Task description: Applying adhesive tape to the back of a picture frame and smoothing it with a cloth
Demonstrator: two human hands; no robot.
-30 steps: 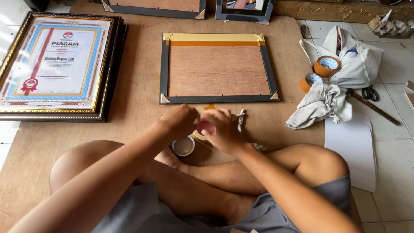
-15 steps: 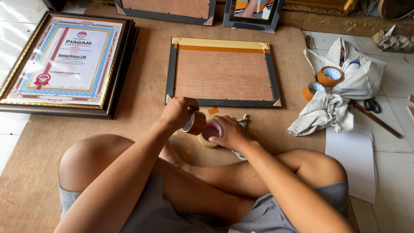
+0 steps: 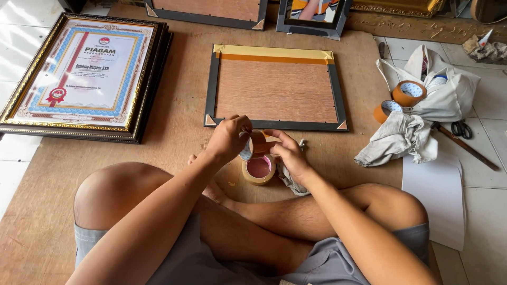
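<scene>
Left hand (image 3: 228, 138) pinching a roll of brown packing tape (image 3: 252, 148), held upright off the board. Right hand (image 3: 288, 154) fingers pressed together on the roll's far side, apparently picking at the free end. Second tape roll (image 3: 259, 169) lying flat just below, between both hands, touching a crumpled cloth (image 3: 289, 178). For a clean pull: probably best to keep the roll steady in the pinch, lift the end with a nail, peel straight and slow to avoid splitting the strip. Just beyond the hands: black picture frame, face down (image 3: 275, 87), plywood backing showing, top edge already taped in yellow-brown. Left: framed certificate (image 3: 84, 74) on a stack of frames. Right: two more tape rolls (image 3: 400, 99) on a white cloth bag (image 3: 443, 95), scissors (image 3: 462, 128), white paper sheet (image 3: 435, 198). All on a brown hardboard sheet (image 3: 174, 132) over white floor tiles (image 3: 491, 195). More frames along the far edge. Seated cross-legged.
</scene>
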